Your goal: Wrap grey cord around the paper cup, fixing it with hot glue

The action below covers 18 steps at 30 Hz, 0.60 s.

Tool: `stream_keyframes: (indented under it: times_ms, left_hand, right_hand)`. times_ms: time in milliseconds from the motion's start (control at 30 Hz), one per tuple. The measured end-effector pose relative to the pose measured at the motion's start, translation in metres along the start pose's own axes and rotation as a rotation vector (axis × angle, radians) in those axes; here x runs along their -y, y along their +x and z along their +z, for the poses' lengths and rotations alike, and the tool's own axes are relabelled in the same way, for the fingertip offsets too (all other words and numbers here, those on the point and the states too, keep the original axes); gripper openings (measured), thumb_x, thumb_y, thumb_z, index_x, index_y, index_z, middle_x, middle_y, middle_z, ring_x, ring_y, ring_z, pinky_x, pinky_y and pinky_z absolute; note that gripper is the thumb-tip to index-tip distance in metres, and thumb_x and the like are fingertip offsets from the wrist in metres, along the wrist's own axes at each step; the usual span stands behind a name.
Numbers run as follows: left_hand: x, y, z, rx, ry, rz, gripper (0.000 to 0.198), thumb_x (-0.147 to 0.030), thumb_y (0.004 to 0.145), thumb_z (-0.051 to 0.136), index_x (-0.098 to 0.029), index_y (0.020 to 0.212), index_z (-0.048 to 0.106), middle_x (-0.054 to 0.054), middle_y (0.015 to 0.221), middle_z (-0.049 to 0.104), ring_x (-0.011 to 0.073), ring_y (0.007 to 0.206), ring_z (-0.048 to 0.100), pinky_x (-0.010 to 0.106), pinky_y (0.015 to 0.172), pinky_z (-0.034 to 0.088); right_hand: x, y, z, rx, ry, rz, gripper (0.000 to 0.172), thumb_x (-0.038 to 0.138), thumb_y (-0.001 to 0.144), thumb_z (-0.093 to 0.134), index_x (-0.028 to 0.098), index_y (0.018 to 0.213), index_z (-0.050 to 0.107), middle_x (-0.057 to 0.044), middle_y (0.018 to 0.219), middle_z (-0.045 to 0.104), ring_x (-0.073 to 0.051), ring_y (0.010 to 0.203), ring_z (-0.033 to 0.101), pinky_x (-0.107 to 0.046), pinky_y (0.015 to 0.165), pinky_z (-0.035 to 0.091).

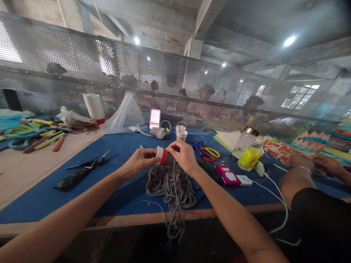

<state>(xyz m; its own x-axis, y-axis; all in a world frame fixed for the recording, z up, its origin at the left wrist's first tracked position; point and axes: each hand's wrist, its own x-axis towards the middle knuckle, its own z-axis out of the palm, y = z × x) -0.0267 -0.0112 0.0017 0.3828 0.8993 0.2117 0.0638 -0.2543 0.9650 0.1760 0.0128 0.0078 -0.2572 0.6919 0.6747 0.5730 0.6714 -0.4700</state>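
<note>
My left hand [139, 159] grips the white end of a small spool [163, 156] that has a red band and dark cord wound on it. My right hand [183, 155] closes over the spool's other side, fingers on the wound cord. Below both hands a loose pile of grey cord [171, 188] lies on the blue mat [109, 153], with strands hanging over the table's front edge.
Black scissors [91, 162] and a dark ruler [71, 179] lie at left. A white spool [181, 133], red-and-yellow scissors [207, 152], a pink phone [228, 174], a yellow container [249, 157] and a charger cable sit nearby. A co-worker's arms [307, 171] rest at right.
</note>
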Motion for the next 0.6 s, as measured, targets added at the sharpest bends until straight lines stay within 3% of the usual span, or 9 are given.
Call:
stream_keyframes:
  times_ms: [600]
  left_hand:
    - [0.0014,0.0005,-0.0014,0.009,0.019,0.001,0.024,-0.031,0.075,0.072,-0.018,0.094,0.076,0.008,0.096,0.076,0.0222,0.085,0.068,0.034,0.079,0.051]
  right_hand:
    - [-0.0015,0.0004,0.0002,0.016,0.012,0.01,0.018,0.038,0.088,0.062,0.022,0.081,0.067,-0.001,0.081,0.067,-0.014,0.072,0.061,-0.024,0.069,0.045]
